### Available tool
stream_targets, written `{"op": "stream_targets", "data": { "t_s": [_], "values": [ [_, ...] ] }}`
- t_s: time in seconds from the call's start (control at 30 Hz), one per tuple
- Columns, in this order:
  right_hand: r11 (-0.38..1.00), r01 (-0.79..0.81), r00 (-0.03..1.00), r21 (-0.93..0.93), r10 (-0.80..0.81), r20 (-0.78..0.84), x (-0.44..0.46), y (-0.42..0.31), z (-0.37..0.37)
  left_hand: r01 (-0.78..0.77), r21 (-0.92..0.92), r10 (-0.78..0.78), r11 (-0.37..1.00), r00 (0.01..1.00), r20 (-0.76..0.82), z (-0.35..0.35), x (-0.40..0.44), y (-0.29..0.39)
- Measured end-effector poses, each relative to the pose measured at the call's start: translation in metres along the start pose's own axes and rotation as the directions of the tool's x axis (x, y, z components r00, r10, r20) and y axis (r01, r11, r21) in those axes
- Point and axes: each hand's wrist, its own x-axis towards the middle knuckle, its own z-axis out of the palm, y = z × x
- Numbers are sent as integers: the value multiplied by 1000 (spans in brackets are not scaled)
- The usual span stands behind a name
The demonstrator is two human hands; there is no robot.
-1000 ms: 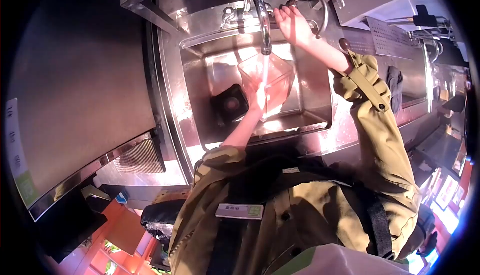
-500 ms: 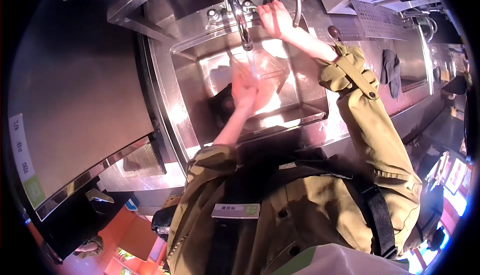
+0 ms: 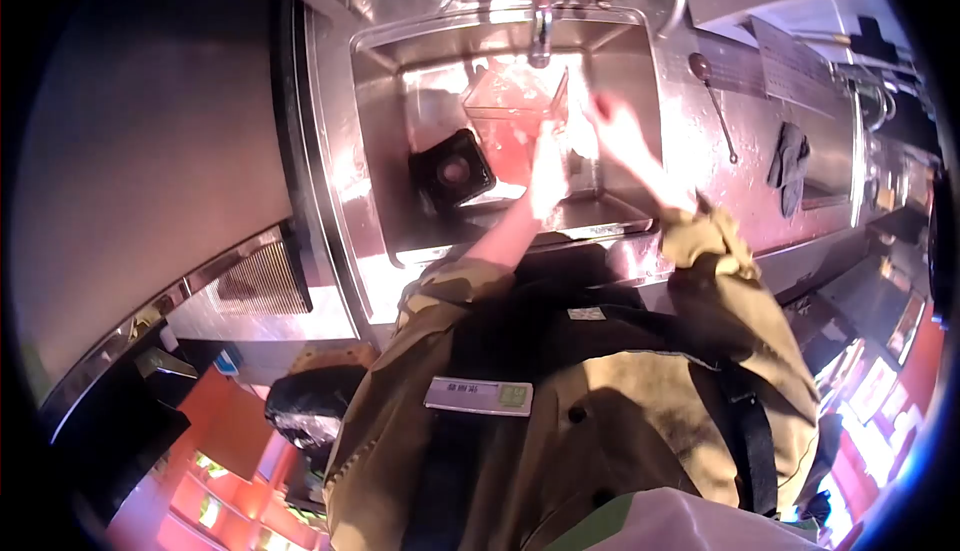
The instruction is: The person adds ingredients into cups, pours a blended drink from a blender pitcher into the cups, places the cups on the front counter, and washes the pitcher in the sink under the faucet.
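A clear square container (image 3: 510,101) stands in the steel sink (image 3: 380,121), with a black square object (image 3: 455,171) to its left. My left hand (image 3: 547,171) is at the container's right side; its fingers are blurred, and whether they grip the wall cannot be made out. Just to the right, over the sink, is my right hand (image 3: 615,126), smeared by motion and apart from the container. Above both hands hangs the chrome faucet (image 3: 540,21), and no water stream is visible below its spout.
Right of the sink, a long-handled spoon (image 3: 701,69) and a dark cloth (image 3: 790,166) lie on the steel counter. A perforated panel (image 3: 795,71) is farther right. A large flat steel surface (image 3: 150,151) fills the left side.
My right hand has come down from beside the faucet to over the sink. The water stream has stopped. My left hand has shifted right along the container.
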Motion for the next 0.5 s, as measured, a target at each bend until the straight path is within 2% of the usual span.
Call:
{"op": "stream_targets", "data": {
  "t_s": [0.03, 0.07, 0.1, 0.13, 0.17, 0.2, 0.23, 0.27, 0.3, 0.33, 0.37, 0.4, 0.43, 0.5],
  "values": [
    [983, -180, 970, 35, 172, 170, -22, 13, 16, -93, 6, 94, 996, 992, -81, 6, 1, -7],
    [959, -105, 985, 263, 65, 157, -36, 38, 45, -185, 28, 187, 982, 969, -161, 12, 1, -13],
    [942, -49, 994, 332, 13, 111, -38, 43, 54, -269, 63, 276, 961, 931, -238, 18, 1, -19],
    [919, 11, 997, 395, -39, 64, -40, 42, 61, -221, 57, 228, 974, 954, -195, 22, -3, -10],
    [952, 29, 999, 304, -34, 11, -33, 39, 58, -171, 53, 177, 984, 973, -149, 28, -9, -1],
    [962, 115, 992, 246, -97, -85, -25, 46, 64, 11, 255, 5, 967, 998, -61, 28, -19, 16],
    [975, 92, 995, 201, -81, -60, -17, 27, 56, -230, 487, 180, 842, 973, 147, 10, -14, 27],
    [975, 1, 1000, 222, 2, -14, -7, 10, 48, -457, 627, 273, 630, 887, 372, -18, -1, 33],
    [967, -84, 996, 240, 81, 24, 5, 2, 43, -420, 693, 227, 586, 906, 358, -31, -7, 44],
    [962, -216, 975, 170, 204, 84, 19, 6, 44, -384, 753, 180, 535, 922, 343, -42, -12, 55],
    [941, -323, 942, 99, 310, 127, 38, 8, 47, -80, 752, 32, 654, 996, 77, -43, -21, 79],
    [978, -209, 977, 10, 209, 36, 49, 9, 53, 59, 828, -15, 558, 998, -61, -82, -2, 87],
    [976, -216, 973, 5, 215, 89, 59, 13, 54, 216, 864, -53, 454, 975, -216, -119, 15, 83],
    [969, -248, 957, -9, 246, 156, 63, 20, 59, 247, 856, 14, 454, 959, -284, -124, 16, 75]
  ]
}}
